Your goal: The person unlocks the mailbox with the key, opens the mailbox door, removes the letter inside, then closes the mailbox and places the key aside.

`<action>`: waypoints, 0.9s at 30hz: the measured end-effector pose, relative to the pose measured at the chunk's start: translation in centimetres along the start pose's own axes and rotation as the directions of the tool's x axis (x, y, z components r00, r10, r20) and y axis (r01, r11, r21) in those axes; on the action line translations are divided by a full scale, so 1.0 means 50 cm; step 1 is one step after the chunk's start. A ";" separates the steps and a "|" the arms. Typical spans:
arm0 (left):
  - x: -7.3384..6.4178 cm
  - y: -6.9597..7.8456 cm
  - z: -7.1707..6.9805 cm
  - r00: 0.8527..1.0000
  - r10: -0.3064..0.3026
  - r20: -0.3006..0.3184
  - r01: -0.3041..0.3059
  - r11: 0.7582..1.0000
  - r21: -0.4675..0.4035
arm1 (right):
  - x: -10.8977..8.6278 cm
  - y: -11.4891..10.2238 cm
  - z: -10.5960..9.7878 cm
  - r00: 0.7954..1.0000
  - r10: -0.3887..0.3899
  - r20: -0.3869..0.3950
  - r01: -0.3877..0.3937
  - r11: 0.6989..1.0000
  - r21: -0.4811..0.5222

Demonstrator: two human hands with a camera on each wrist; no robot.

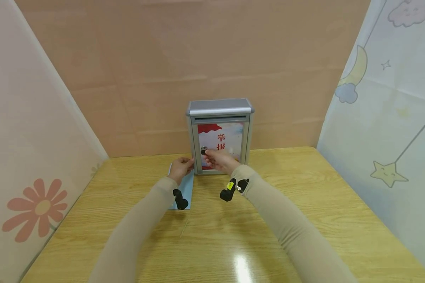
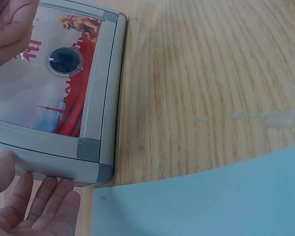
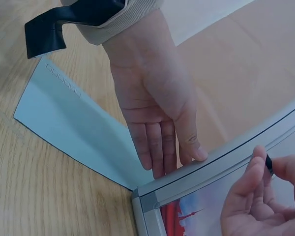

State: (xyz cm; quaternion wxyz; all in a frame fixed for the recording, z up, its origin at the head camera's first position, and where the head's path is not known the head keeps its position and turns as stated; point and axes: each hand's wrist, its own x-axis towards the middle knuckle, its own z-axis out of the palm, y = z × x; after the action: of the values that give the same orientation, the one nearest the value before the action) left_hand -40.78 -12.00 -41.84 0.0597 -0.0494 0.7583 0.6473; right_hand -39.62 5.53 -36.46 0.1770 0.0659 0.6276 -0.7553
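A grey-framed report box (image 1: 220,105) stands upright against the back wall. Its front panel (image 2: 14,98) carries red characters and a red border picture. At the box's left side is my left hand (image 1: 180,169): the thumb touches the front frame and the loosely straight fingertips rest along the side wall. My right hand (image 1: 219,159) pinches a small black piece (image 3: 269,165) at the left part of the panel, by a small metal fitting. It looks like a key's head; its far end is hidden. Beneath my left hand lies a light blue sheet (image 3: 78,118).
The box stands on a wood-grain table (image 1: 297,204). Printed cloth with a flower (image 1: 42,207) borders the left, and cloth with a star (image 1: 388,173) borders the right. A round dark window (image 2: 65,61) sits low on the box's front.
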 end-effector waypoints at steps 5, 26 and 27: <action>0.000 -0.003 0.000 1.000 0.013 -0.010 -0.013 1.000 0.004 | 0.002 0.006 0.001 0.999 -0.038 -0.010 0.038 0.999 -0.022; 0.013 -0.007 0.003 1.000 0.009 -0.024 -0.008 0.999 0.043 | 0.007 0.013 0.016 0.988 -0.117 -0.097 0.115 0.993 -0.029; 0.014 -0.008 0.003 1.000 0.009 -0.026 -0.008 0.999 0.043 | 0.007 0.014 0.017 0.989 -0.113 -0.098 0.112 0.994 -0.015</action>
State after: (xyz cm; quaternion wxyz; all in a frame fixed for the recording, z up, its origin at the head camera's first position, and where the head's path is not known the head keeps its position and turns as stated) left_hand -41.39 -11.90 -42.35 0.0482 -0.0531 0.7730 0.6303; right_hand -39.60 4.55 -37.04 0.1032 0.0668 0.6419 -0.7569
